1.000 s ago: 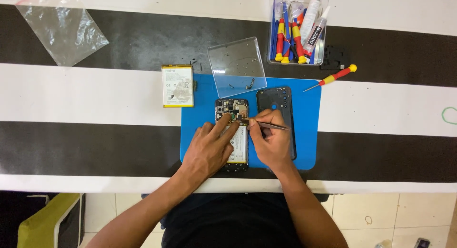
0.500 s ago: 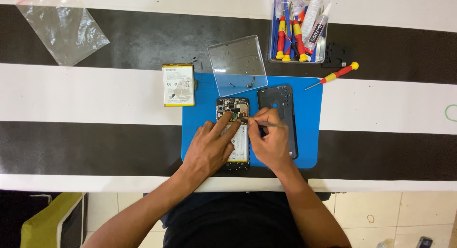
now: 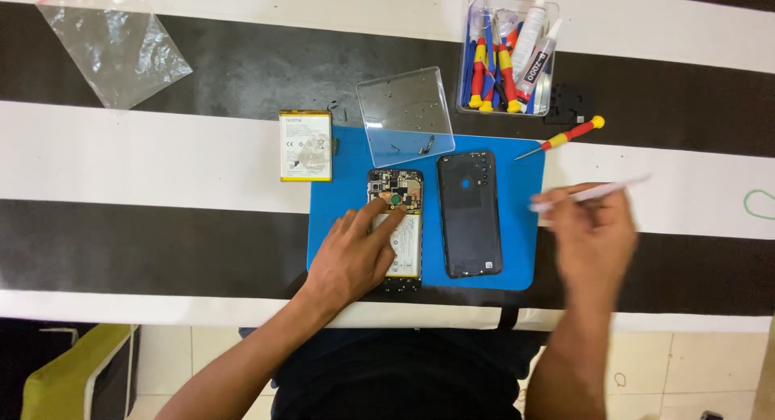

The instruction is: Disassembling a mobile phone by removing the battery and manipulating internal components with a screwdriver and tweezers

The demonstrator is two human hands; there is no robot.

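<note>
Right hand [image 3: 593,238] grip on tweezers [image 3: 589,194]

Broad black and white stripes across the table [image 3: 161,158], running left to right. Below the table's near edge, pale floor tiles [image 3: 686,371] with thin dark joints. At the tiles' lower left corner, beneath the table, a yellow-green seat [image 3: 69,384] with a dark frame. Even, soft light over the table, no hard shadows. On the table's far right white stripe, a small green scribble [image 3: 759,204].
</note>
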